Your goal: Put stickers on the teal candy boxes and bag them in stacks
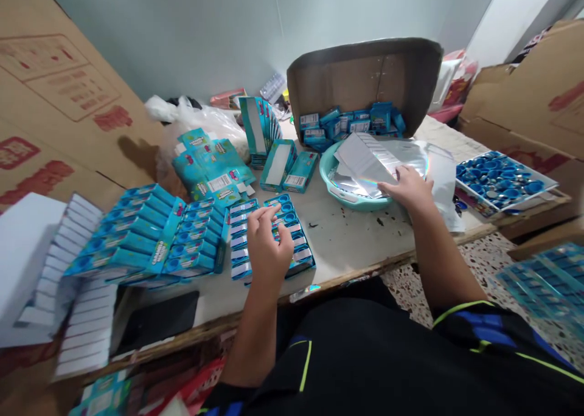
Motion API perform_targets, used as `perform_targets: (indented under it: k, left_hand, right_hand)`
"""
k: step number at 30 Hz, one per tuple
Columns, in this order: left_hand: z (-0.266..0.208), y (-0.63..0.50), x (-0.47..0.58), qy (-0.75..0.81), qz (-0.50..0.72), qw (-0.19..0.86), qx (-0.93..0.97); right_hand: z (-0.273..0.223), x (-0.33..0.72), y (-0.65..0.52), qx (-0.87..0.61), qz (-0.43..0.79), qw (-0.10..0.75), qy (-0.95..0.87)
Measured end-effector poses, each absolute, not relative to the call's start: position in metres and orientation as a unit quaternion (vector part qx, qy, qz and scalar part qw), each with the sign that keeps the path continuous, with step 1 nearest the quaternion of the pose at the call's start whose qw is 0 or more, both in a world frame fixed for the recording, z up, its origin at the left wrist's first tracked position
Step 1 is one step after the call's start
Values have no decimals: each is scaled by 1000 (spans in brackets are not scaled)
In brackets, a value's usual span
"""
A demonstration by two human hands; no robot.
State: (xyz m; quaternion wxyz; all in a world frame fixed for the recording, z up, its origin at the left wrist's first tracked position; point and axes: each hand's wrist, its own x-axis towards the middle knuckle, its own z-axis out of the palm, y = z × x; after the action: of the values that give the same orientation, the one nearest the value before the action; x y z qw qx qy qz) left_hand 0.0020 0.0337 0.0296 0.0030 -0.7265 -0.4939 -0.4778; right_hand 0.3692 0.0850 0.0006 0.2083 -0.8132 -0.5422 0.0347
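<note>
My left hand (270,246) hovers over a tray of small blue boxes (298,246) with round blue pieces and white strips on top. Its fingers are loosely bent and apart, and nothing shows between them. My right hand (410,188) is at the rim of a light green basin (360,204), thumb and fingers spread over silvery-white sheets (365,160). Whether its fingertips touch the sheets is unclear. A shiny silver bag (442,188) lies beside and partly under that hand.
Stacked blue boxes (137,233) and flattened blue cartons (212,169) stand on the left. Behind the basin, an open cardboard box (365,81) holds small blue packets. A tray of round blue pieces (499,179) sits right. A dark flat pad (157,320) lies near the front edge.
</note>
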Motion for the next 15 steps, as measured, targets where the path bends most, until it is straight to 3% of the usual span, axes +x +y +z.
perform_targets:
  k: [5,11,15]
  left_hand:
    - [36,25,1,-482,-489,32,-727]
    - [26,15,-5,-458,-496,66,-734]
    - [41,18,-6,-407,-462,88,-783]
  right_hand:
    - [-1,369,86,-822,18,225,-522]
    - [8,358,74,-806,-31,351,-476]
    - [31,320,46,-684,-71,450,-569]
